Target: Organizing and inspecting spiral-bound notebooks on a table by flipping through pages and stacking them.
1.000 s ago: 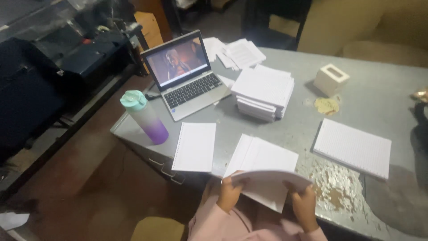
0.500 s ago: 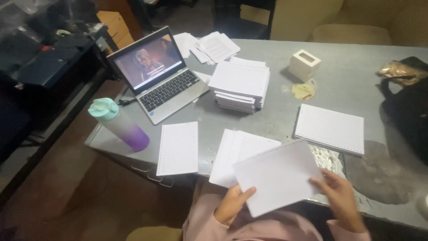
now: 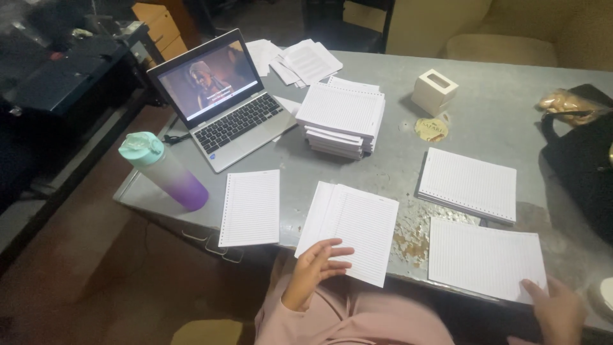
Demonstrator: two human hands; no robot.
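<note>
My left hand (image 3: 316, 265) lies with spread fingers on the near edge of a fanned pile of lined punched sheets (image 3: 354, 227) at the front of the grey table (image 3: 396, 169). My right hand (image 3: 557, 305) touches the near right corner of a lined sheet (image 3: 482, 255) that rests flat on the table. Another pile of lined sheets (image 3: 467, 184) lies just beyond it. A single lined sheet (image 3: 251, 207) lies to the left. A tall stack of sheets (image 3: 341, 118) stands in the middle.
An open laptop (image 3: 220, 105) plays a video at the back left. A purple bottle with a mint cap (image 3: 165, 171) stands at the left edge. A small white box (image 3: 434, 91), loose papers (image 3: 300, 61) and a black bag (image 3: 584, 163) are also on the table.
The sheet that both hands held up has been laid flat on the table at the right. My left hand has let go and moved onto the fanned pile.
</note>
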